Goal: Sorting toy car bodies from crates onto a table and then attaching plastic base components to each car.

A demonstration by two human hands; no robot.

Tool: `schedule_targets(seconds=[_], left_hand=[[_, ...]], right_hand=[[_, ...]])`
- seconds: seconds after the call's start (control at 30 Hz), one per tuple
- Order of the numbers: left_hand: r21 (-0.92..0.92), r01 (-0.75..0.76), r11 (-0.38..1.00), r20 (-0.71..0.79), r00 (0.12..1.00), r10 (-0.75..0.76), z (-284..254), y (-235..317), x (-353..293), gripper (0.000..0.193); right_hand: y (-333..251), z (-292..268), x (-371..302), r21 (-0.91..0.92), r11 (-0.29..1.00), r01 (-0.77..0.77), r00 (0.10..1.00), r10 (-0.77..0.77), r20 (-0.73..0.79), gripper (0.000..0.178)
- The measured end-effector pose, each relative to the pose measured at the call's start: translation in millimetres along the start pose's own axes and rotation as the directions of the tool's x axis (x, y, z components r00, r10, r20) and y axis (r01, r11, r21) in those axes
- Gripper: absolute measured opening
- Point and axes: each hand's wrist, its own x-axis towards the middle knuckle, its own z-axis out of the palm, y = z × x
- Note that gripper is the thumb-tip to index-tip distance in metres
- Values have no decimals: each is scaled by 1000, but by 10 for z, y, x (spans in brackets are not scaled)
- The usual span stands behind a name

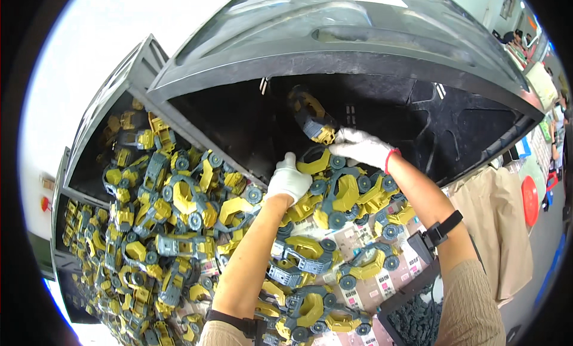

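Both my hands wear white gloves and work at the near edge of a large dark plastic crate (382, 59) lying open toward me. My right hand (363, 148) has its fingers closed at the yellow end of a grey and yellow toy vehicle (319, 130), just inside the crate. My left hand (289, 182) is curled, with one digit pointing up, beside a yellow toy vehicle body (314, 162). What its fingers hold, if anything, is hidden. Many similar toy vehicle bodies (346, 194), with dark wheels, lie around and below my hands.
More open crates (113, 107) stand at the left, with toy vehicle bodies heaped in front. Beneath them lies a printed sheet (382, 280). A dark tray of grey parts (412, 313) is near my right elbow. Brown cloth (495, 226) and a red round object (530, 201) are at right.
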Motion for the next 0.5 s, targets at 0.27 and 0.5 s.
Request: schedule_targets(seconds=[0.27,0.5], left_hand=[[383,-53,922,258,965,-51,-565,-161,-1095,46],[551,-45,833,364,912,-192,-1234,-247,-1897,50]], right_hand=[[-703,881,-814,-337,940,-54,973,125,195,77],[-894,1750,-1491,-160,986,56,950,-4,312,91]])
